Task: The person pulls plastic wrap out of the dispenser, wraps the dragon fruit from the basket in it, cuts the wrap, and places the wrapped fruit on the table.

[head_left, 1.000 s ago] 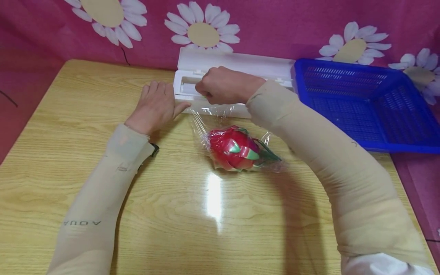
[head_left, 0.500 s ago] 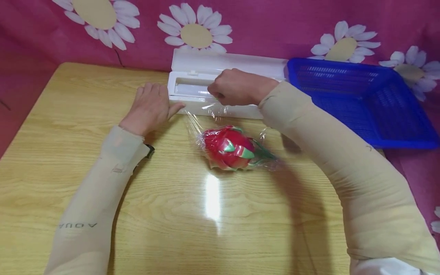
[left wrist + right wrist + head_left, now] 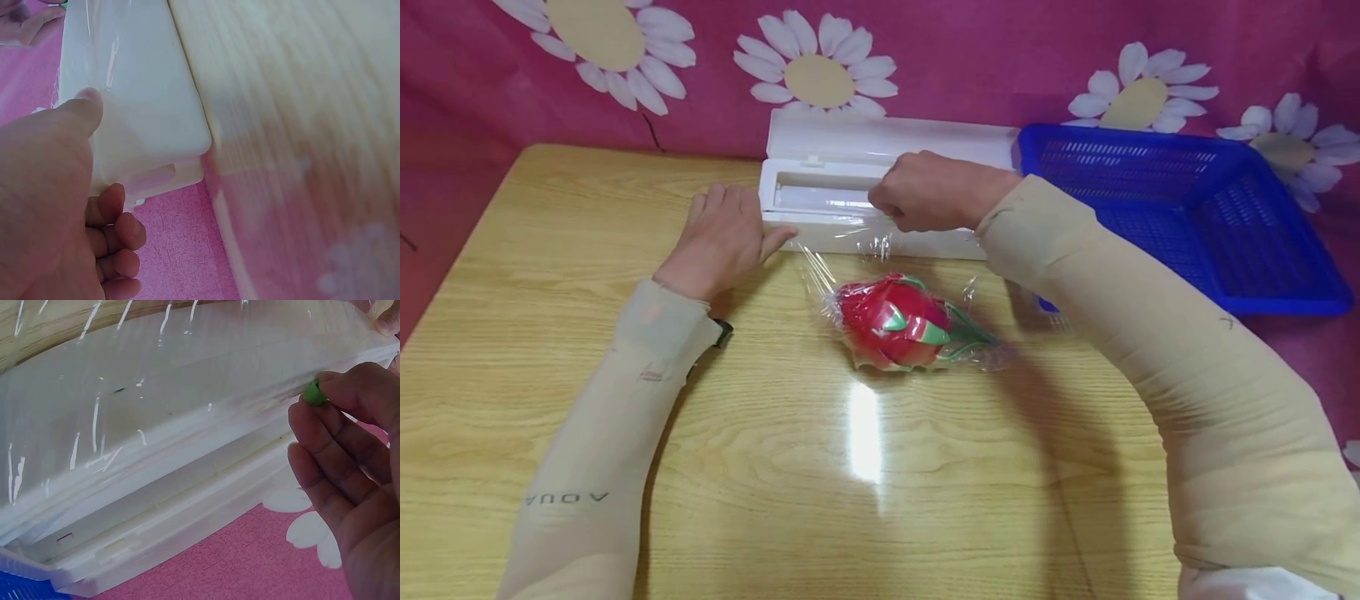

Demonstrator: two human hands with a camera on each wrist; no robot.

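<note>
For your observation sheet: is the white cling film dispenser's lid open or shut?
Open: the cling film dispenser's lid stands raised behind, exposing the trough inside.

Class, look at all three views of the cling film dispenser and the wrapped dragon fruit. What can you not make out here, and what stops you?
- Head view: the right hand covers whatever its grip holds on the dispenser.
- Right wrist view: only a tip of the green slider shows; fingertips hide the rest.
- Left wrist view: the table is blurred, and the left hand hides the dispenser's end.
- Head view: the right arm covers the blue basket's near corner.
</note>
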